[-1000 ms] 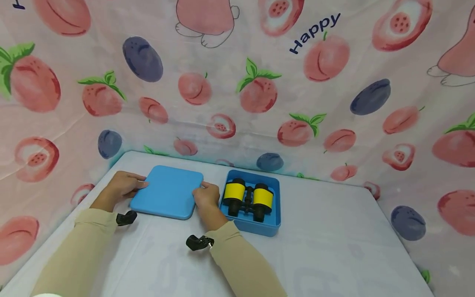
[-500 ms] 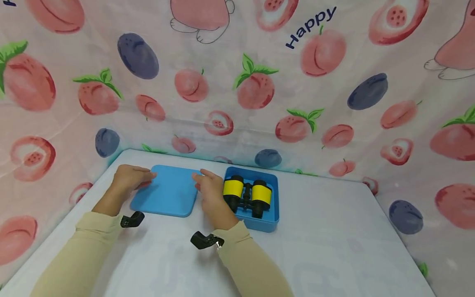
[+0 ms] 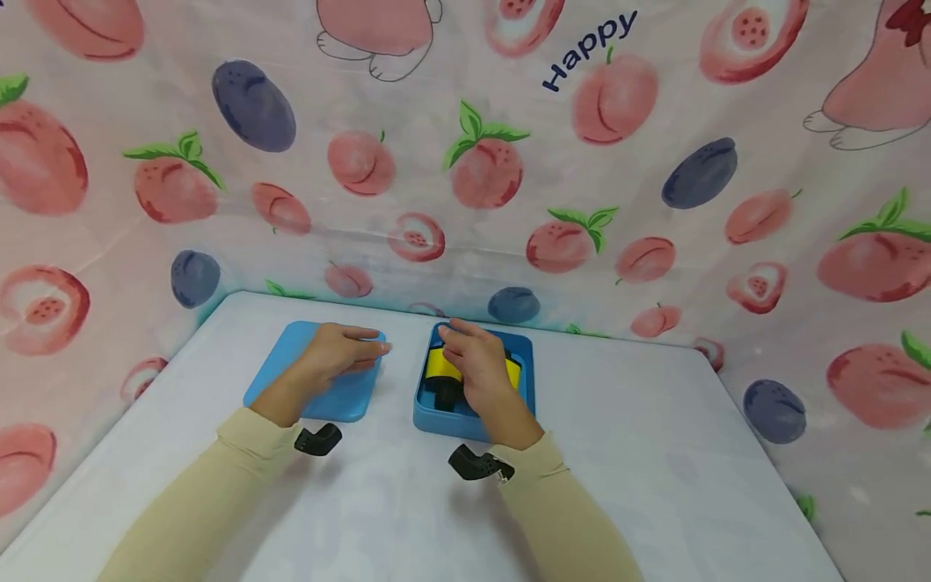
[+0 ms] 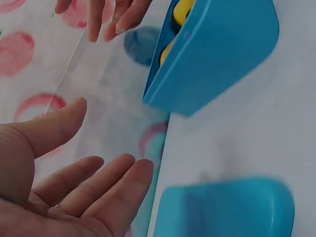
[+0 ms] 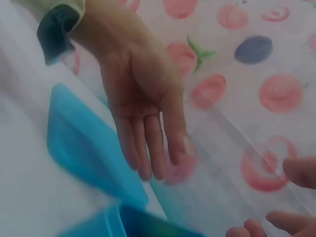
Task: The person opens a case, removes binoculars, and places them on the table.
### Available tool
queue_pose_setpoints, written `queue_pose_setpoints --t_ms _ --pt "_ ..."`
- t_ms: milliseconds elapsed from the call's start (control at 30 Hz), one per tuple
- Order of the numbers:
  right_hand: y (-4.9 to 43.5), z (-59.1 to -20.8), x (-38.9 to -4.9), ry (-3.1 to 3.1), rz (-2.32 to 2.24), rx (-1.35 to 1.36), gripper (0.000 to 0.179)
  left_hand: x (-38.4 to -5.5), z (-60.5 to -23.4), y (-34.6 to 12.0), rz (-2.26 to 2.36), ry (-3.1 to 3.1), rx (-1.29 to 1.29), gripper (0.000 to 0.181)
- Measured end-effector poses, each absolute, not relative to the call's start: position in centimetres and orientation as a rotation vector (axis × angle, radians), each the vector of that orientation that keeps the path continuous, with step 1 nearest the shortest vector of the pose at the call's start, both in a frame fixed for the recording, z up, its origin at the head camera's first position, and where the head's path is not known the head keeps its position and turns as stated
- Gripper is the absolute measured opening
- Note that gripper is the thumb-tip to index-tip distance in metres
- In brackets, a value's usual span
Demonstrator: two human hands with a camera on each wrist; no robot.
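Note:
My left hand (image 3: 327,360) hovers over the flat blue lid (image 3: 349,396), fingers extended and holding nothing. In the left wrist view the same hand (image 4: 94,197) has its thumb and fingers spread apart. To the right stands a blue box (image 3: 451,422) with yellow-and-black binoculars (image 3: 441,368) lying inside. My right hand (image 3: 483,372) is above that box and hides part of the binoculars. Its fingers are loosely bent and grip nothing that I can see; whether they touch the binoculars, I cannot tell. The right wrist view catches the box's edge (image 5: 113,224) at the bottom.
A white cloth (image 3: 655,453) covers the table. Behind it hangs a fruit-printed curtain (image 3: 451,242), and its side panels close in the left and right. A black camera mount (image 3: 318,439) sits on the left wrist, another mount (image 3: 476,463) on the right.
Both hands have let go of the lid, which lies on the table. The left hand has moved right across the lid, and the right hand has moved from the lid's edge to above the box.

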State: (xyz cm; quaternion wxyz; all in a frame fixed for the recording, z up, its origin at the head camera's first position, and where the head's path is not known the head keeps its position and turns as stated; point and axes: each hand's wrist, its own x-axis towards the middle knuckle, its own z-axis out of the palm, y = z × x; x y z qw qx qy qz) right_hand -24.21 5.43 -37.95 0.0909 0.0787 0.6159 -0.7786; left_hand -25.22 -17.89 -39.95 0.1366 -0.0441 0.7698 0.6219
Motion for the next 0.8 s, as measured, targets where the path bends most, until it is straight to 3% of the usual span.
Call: queue_pose_setpoints --t_ms 300,800 --pt "12.9 -39.6 -24.3 2.214 -1.959 0.099 0.051 -26.2 -40.9 -11.7 1.732 2.225 -0.032 0.065" --pt "13.1 -42.8 -26.5 2.947 -0.405 -0.718 0.100 -27.0 -42.8 -11.4 1.690 2.110 -0.112 0.063"
